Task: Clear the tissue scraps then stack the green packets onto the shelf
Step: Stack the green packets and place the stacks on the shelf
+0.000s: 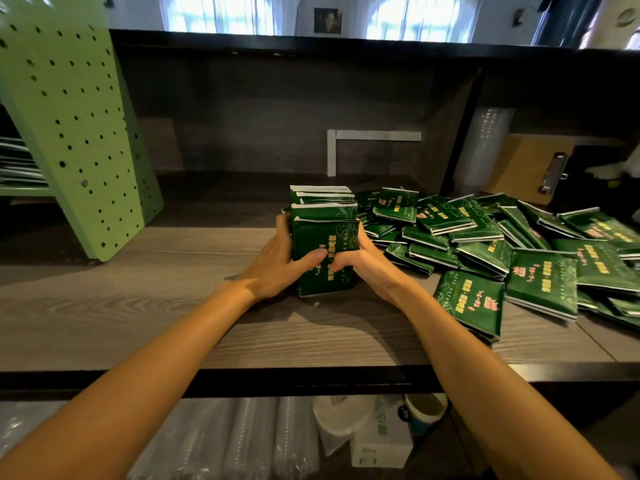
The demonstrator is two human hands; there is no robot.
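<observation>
Fingers (313, 255) of left hand (273, 266) and right hand (369, 266) clasp green packets (325, 233).

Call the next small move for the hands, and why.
Likely tap the stack of green packets square on the shelf, then push it back. The left hand and right hand grip it from both sides, its top edges sit uneven, and a loose pile of packets waits to its right.

The wood-grain shelf (138, 306) carries a loose heap of green packets (502, 244) on its right, an upright stack (323, 237) at its middle and a green perforated stand (69, 133) at left.
</observation>
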